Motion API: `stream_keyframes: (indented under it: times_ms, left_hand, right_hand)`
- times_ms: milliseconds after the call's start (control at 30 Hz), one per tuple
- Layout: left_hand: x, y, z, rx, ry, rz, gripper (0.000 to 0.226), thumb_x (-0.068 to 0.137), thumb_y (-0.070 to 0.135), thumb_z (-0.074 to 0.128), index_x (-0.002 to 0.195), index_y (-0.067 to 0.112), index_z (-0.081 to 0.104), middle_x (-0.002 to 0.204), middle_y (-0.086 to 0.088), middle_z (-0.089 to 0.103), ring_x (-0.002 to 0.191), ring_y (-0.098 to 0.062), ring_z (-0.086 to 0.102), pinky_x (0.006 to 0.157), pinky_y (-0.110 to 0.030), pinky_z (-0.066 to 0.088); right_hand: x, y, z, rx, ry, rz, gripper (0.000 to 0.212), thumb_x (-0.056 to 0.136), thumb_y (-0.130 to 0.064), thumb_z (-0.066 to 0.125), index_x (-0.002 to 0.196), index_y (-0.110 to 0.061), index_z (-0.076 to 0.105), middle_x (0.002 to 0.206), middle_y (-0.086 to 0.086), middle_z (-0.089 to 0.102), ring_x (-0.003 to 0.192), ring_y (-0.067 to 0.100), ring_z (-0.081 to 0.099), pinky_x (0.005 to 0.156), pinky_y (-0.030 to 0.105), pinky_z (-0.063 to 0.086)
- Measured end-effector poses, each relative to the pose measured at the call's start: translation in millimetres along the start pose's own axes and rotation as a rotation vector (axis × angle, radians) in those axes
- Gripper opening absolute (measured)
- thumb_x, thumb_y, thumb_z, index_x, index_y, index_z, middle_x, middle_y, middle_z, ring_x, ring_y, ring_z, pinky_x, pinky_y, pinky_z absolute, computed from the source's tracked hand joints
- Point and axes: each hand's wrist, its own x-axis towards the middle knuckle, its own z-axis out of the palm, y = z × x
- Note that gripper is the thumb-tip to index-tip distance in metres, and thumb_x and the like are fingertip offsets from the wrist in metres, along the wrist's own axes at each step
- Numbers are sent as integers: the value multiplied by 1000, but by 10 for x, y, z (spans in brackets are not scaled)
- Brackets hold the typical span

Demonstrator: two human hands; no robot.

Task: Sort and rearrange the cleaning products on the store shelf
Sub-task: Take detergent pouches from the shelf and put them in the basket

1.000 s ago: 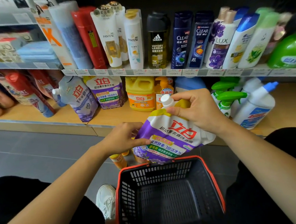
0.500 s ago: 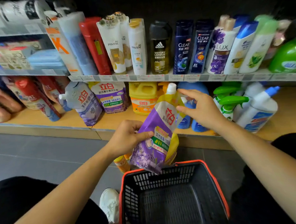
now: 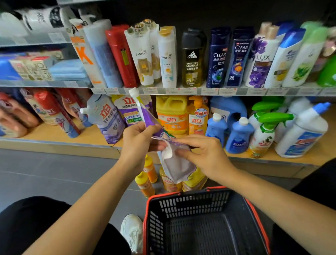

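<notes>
Pouch [image 3: 177,166] now edge-on and upright

A purple refill pouch [image 3: 171,163] with white cap stands upright, edge-on, before the bottom shelf [image 3: 284,155].

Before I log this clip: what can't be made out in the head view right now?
Head view throughout.
Refill pouch front label: turned edge-on, partly covered by the left hand.
Right hand: grip or mere touch on the pouch, hidden by its own back.
Price tags: too small and blurred.
Yellow bottles on the floor: partly behind pouch and basket.
Top-left shelf goods: blurred.
</notes>
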Motion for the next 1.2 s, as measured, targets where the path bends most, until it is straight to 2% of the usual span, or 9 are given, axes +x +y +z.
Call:
stream_keyframes:
  times_ms: [100, 267, 367, 467, 567, 933, 1000, 1100, 1200]
  left_hand:
    - [37, 27, -46, 16, -21, -3, 34, 97, 16, 64, 66, 12, 77, 72, -20, 74, 55, -27, 71, 50, -26, 56]
    - [48, -23, -121, 236, -15, 50, 43, 95, 37, 67, 64, 7, 74, 68, -16, 73, 58, -24, 70, 54, -30, 55]
    - [40, 26, -217, 291, -102, 223, 29, 80, 38, 75, 83, 9, 73, 81, -9, 74, 76, -17, 69, 72, -34, 53]
    - [23, 75, -244, 323, -448, 346, 34, 86, 28, 73, 116, 13, 71, 117, -2, 73, 115, -19, 66, 101, -36, 50]
    - [-7, 84, -203, 293, -571, 364, 14, 92, 15, 68, 103, 10, 75, 104, -7, 76, 101, -23, 71, 90, -34, 56]
    - [43, 113, -148, 221, -495, 422, 8, 81, 23, 83, 88, 19, 81, 91, -5, 79, 87, -21, 75, 79, -30, 59]
    - [36, 122, -108, 200, -429, 427, 6, 79, 24, 83, 85, 25, 82, 85, -2, 79, 81, -15, 74, 75, -26, 58]
    - [52, 147, -93, 173, -323, 442, 7, 78, 22, 80, 83, 27, 83, 82, -2, 79, 79, -14, 73, 74, -26, 58]
    - [75, 196, -89, 110, -184, 450, 9, 76, 23, 79, 82, 29, 83, 84, 1, 79, 81, -14, 73, 78, -29, 59]
  right_hand:
    - [109, -46, -45, 159, 22, 81, 27, 89, -8, 70, 104, -31, 73, 88, -24, 74, 85, -8, 65, 76, 16, 50]
    - [250, -50, -167, 183, 10, 98, 32, 90, 3, 66, 118, -11, 64, 82, -34, 70, 82, -18, 61, 74, 5, 45]
    - [243, -34, -249, 177, -103, 132, 29, 90, 3, 66, 117, -7, 66, 87, -30, 71, 85, -15, 61, 77, 8, 46]
    - [222, -72, -276, 171, -192, 124, 24, 90, -4, 68, 112, -15, 72, 97, -4, 78, 90, 4, 65, 81, 28, 53]
    - [201, -89, -279, 184, -233, 129, 21, 91, -8, 69, 103, -24, 75, 89, 20, 73, 81, 14, 58, 73, 34, 45]
    - [268, -98, -290, 182, -233, 196, 15, 91, -11, 69, 105, -11, 77, 96, 28, 71, 85, 16, 57, 79, 36, 46]
    - [338, -96, -354, 122, -260, 202, 14, 91, -15, 71, 97, -4, 77, 87, 22, 72, 81, 13, 56, 77, 34, 45]
    - [401, -38, -600, 67, -262, 236, 7, 83, -20, 79, 87, -24, 77, 83, -4, 77, 76, 1, 67, 77, 23, 57]
    - [362, 55, -865, 52, -299, 347, 10, 76, -33, 80, 84, -28, 77, 81, -1, 77, 71, 5, 69, 68, 31, 61]
